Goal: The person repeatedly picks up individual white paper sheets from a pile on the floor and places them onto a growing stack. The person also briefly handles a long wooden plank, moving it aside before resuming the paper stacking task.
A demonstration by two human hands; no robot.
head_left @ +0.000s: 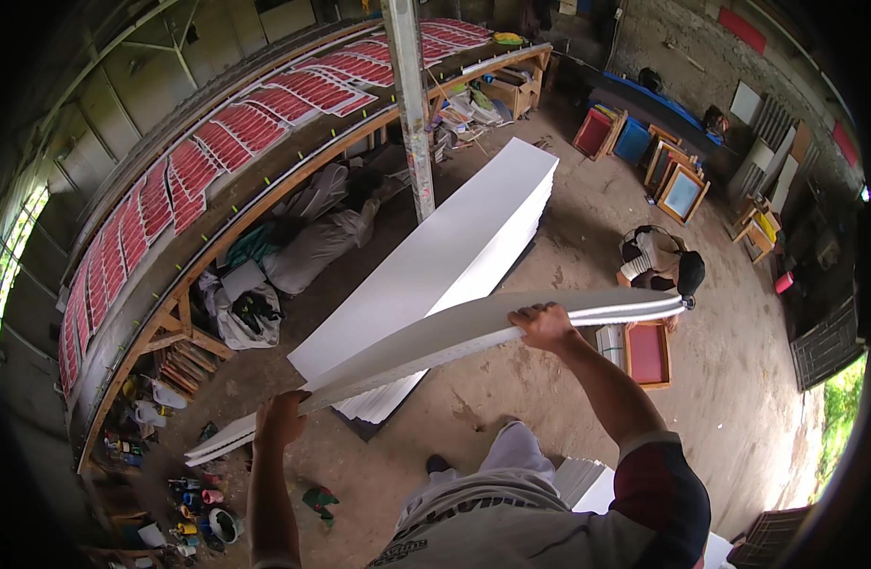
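Observation:
A long, thin stack of white sheets (426,343) is held up in front of me, arched in the middle and drooping at both ends. My left hand (280,420) is closed on its near edge toward the left end. Farther right, my right hand (541,325) grips the same edge, its thumb side over the top. Beyond and partly beneath the held sheets, a tall pile of long white sheets (435,251) lies slantwise on a dark base on the floor. I cannot tell whether the held sheets touch that pile.
A long table (184,275) with rows of red printed sheets (236,131) curves along the left. A post (412,114) stands behind the pile. A person (658,261) crouches at the right near a red framed screen (648,353). Paint containers (225,524) crowd the lower left.

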